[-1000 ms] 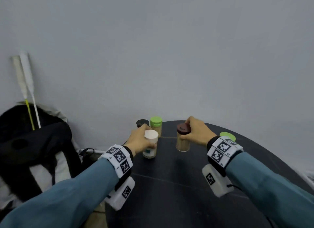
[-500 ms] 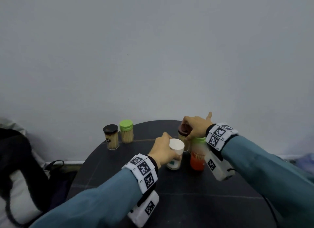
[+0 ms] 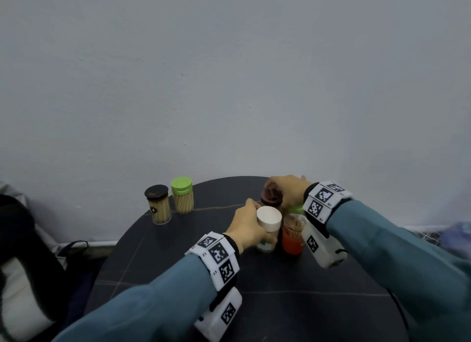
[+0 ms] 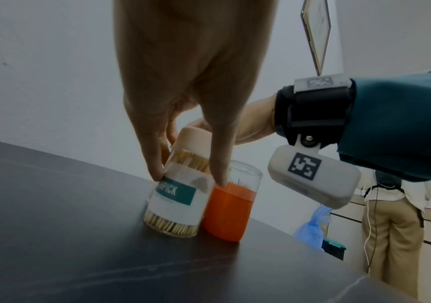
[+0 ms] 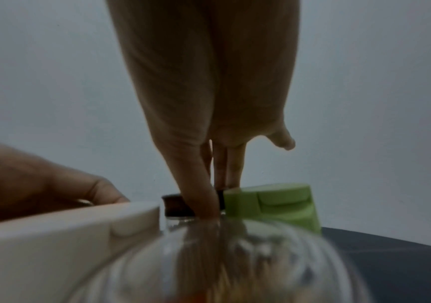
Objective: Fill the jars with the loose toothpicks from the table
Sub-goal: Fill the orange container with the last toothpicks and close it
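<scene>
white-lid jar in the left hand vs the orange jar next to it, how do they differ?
Lid: the white-lid jar is capped; the orange jar has no cap on, and toothpick tips show inside.
Body: the white-lid jar is clear with a teal-and-white label; the orange jar is orange below, clear above.
Handling: the left hand grips the white-lid jar; nothing holds the orange jar.
Shared: both hold toothpicks and touch side by side on the table.

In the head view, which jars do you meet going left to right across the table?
Black-lidded jar → green-lidded jar → white-lidded jar, held by the left hand → orange jar. The brown-lidded jar under the right hand overlaps these last two, so it is left out.
</scene>
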`<control>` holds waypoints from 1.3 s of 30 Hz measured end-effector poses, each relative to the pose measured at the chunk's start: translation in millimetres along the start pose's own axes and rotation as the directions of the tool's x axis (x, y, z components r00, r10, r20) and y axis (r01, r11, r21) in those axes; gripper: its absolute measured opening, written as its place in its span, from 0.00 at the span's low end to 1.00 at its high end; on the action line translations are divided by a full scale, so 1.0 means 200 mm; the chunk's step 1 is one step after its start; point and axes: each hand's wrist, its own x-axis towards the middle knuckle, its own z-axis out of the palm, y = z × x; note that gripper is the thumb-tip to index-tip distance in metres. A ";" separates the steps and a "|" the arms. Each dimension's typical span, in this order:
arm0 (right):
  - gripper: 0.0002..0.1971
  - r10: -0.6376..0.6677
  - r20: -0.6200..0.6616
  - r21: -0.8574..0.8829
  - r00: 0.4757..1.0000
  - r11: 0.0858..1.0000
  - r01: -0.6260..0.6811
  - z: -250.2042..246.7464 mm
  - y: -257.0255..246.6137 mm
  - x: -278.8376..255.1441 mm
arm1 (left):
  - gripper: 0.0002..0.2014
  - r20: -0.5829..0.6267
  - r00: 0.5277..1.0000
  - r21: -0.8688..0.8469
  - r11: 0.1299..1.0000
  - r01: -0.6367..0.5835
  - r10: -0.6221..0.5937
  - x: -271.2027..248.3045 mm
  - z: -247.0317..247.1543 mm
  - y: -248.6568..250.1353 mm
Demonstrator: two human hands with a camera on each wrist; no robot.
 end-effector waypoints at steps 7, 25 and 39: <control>0.25 -0.055 -0.097 0.145 0.994 0.987 0.069 -0.10 -0.03 -0.09 | 0.33 -0.021 1.000 0.106 0.994 -0.003 0.006 -0.06 -0.14 -0.05; 0.29 -0.245 -0.174 0.269 0.954 0.920 0.286 -0.03 -0.72 0.22 | 0.17 -0.446 0.892 0.155 0.988 0.003 0.068 -0.15 -0.85 -0.37; 0.28 -0.233 -0.101 0.198 0.967 0.948 0.249 0.11 -0.86 0.46 | 0.28 -0.291 0.952 0.169 0.974 0.149 -0.095 -0.01 -0.89 -0.52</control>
